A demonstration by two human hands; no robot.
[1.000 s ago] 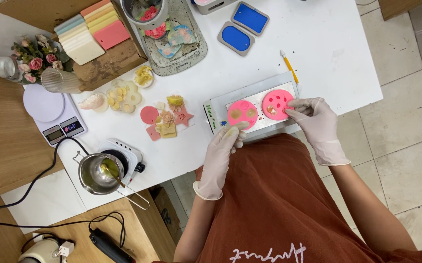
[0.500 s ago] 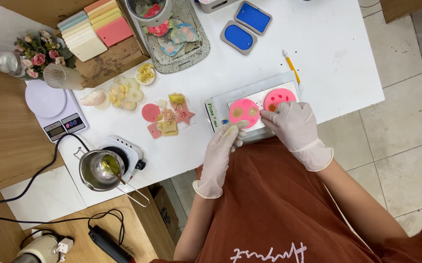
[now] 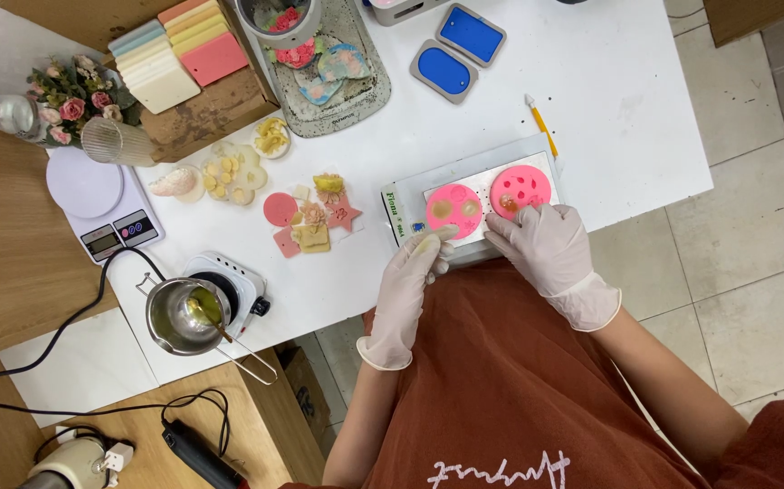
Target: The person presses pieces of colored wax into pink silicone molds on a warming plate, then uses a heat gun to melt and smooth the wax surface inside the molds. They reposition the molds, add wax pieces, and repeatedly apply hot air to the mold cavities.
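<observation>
I see both gloved hands at the near edge of the white worktop (image 3: pixel 609 109), working over two round pink moulds. My left hand (image 3: pixel 407 281) rests its fingertips on the front rim of the left pink mould (image 3: pixel 454 210); the fingers lie loosely curled and I cannot tell whether they pinch anything. My right hand (image 3: pixel 546 246) lies flat, grip open, fingertips touching the near edge of the right pink mould (image 3: pixel 521 188). Both moulds sit side by side on a pale tray (image 3: pixel 537 149), directly ahead of the fingers.

In my judgement the step in hand is steadying or pressing the moulds, whose cavities show some amber filling. Any move from here calls for level handling so the filling stays put.

Left of the left hand lie small finished wax pieces (image 3: pixel 312 217); further left, a metal pot (image 3: pixel 179 315) sits on a small hotplate (image 3: pixel 229 282).
</observation>
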